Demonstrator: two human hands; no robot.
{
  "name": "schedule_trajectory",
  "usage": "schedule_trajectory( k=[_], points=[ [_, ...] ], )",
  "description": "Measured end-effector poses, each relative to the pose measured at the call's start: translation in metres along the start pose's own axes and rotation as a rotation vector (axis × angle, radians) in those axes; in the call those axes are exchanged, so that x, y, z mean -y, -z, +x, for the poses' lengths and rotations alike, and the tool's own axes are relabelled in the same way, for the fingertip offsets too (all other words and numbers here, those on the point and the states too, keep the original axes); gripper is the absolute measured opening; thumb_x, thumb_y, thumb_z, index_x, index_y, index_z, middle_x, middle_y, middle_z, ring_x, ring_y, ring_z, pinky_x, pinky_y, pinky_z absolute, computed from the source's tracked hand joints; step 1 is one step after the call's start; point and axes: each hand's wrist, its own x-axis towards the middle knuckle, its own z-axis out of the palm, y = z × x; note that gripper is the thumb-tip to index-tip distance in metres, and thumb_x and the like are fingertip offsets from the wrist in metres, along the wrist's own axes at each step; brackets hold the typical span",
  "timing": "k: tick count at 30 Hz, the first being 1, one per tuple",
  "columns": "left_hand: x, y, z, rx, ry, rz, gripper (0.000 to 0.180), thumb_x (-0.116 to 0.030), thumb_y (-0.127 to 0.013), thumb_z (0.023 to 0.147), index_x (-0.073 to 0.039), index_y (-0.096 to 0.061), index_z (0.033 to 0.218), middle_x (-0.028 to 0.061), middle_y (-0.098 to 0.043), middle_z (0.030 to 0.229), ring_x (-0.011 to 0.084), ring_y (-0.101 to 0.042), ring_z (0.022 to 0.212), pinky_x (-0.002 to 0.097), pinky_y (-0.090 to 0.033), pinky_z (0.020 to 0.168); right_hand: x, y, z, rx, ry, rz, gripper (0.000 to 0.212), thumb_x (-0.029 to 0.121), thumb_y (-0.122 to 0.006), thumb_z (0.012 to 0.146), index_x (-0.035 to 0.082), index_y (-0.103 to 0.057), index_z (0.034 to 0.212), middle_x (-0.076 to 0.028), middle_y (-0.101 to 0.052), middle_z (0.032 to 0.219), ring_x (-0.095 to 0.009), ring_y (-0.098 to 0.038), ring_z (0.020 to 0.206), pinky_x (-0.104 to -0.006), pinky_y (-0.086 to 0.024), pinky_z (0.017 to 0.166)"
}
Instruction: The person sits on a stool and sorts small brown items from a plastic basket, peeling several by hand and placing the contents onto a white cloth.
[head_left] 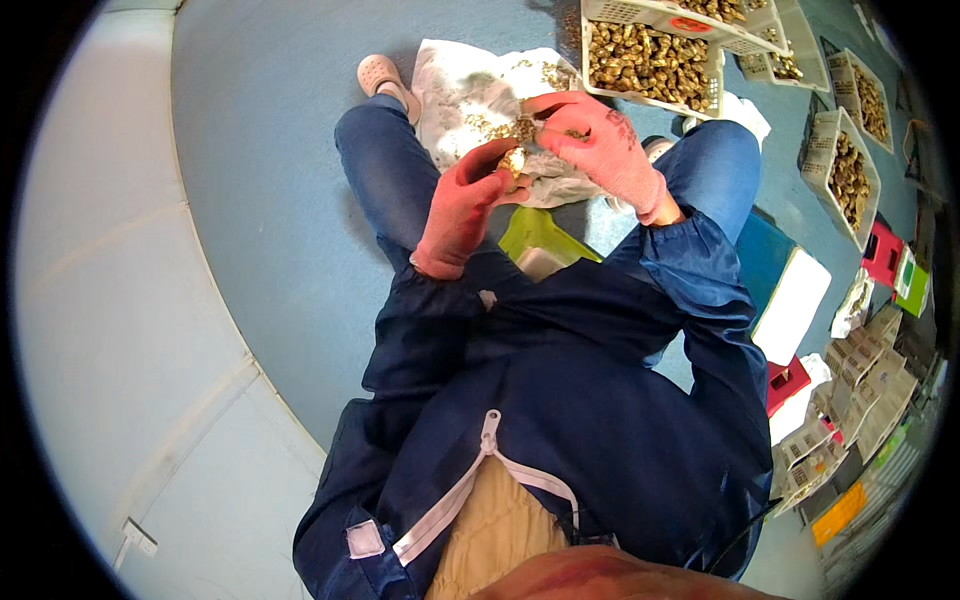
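Observation:
My left hand, in a pink glove, pinches a lumpy yellow-brown piece between thumb and fingers. Close by on the right, my right hand is gloved the same way, its fingers drawn together. Something small and dark shows at those fingers, too small to name. Both hands are raised between my knees, above a crumpled white sheet on the floor. Brown crumbs and bits are scattered over the sheet, some partly hidden behind the hands.
A white plastic crate full of similar brown pieces stands beyond my right hand. More filled crates line the right side. A bright green plastic item sits between my legs. Red stools are farther right; a white wall rises left.

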Motion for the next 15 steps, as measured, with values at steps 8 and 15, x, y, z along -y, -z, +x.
schedule_trajectory(
  k=[8,15],
  points=[
    [0.006,0.003,0.003,0.015,-0.032,0.067,0.047,-0.010,-0.055,0.087,0.003,-0.050,0.132,0.0135,-0.060,0.120,0.0253,-0.064,0.102,0.0352,-0.052,0.089,0.001,0.001,0.002,0.004,0.062,0.019,0.011,0.014,-0.064,0.083,0.004,-0.067,0.088,-0.009,-0.063,0.113,-0.025,-0.059,0.103,-0.0333,-0.047,0.088],
    [0.005,0.008,0.003,0.059,-0.010,-0.009,0.044,-0.008,-0.053,0.090,0.005,-0.050,0.132,0.0159,-0.061,0.116,0.0260,-0.065,0.100,0.0336,-0.054,0.086,0.005,0.003,0.001,-0.001,-0.067,0.088,0.013,0.015,-0.064,0.084,0.002,-0.067,0.089,-0.008,-0.063,0.117,-0.021,-0.059,0.101,-0.0305,-0.048,0.086]
  ],
)
